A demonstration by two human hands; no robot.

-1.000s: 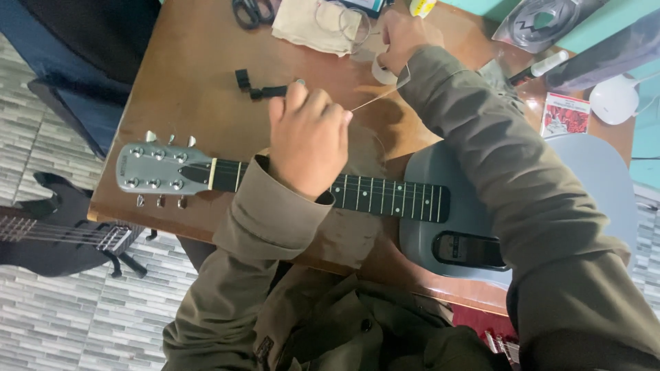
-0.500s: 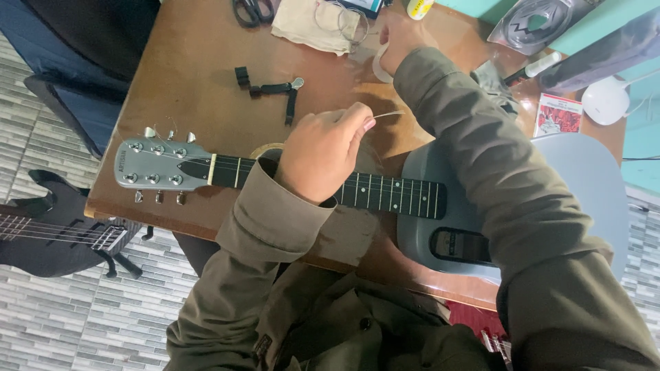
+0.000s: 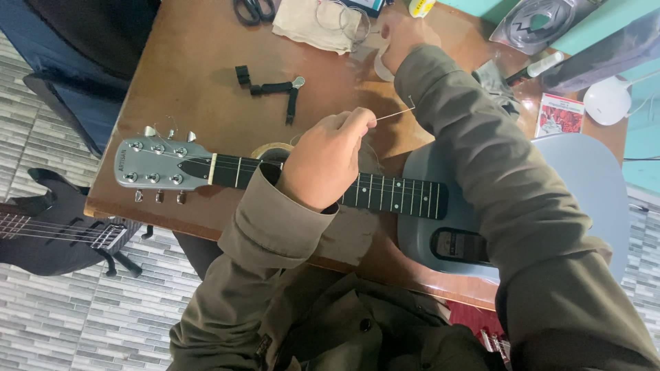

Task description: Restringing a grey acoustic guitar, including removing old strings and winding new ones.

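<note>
A grey electric guitar lies across the brown table (image 3: 199, 82), with its headstock (image 3: 161, 165) to the left, its dark neck (image 3: 395, 194) in the middle and its body (image 3: 584, 199) to the right. My left hand (image 3: 323, 161) hovers over the neck and pinches a thin guitar string (image 3: 395, 115) between thumb and fingers. The string runs right and disappears behind my right sleeve. My right hand (image 3: 405, 31) is at the table's far side, closed on a pale curled strip (image 3: 380, 63). What else it holds is hidden.
A black string winder (image 3: 275, 89) lies beyond the neck. Scissors (image 3: 254, 8) and a beige cloth (image 3: 316, 24) sit at the far edge. A red packet (image 3: 558, 115), a marker (image 3: 536, 69) and a white round object (image 3: 605, 99) are at the right. A black guitar (image 3: 48, 227) rests on the floor.
My left hand has drawn the string toward me and a little right, from near the winder to above the neck. My right hand has stayed at the far side.
</note>
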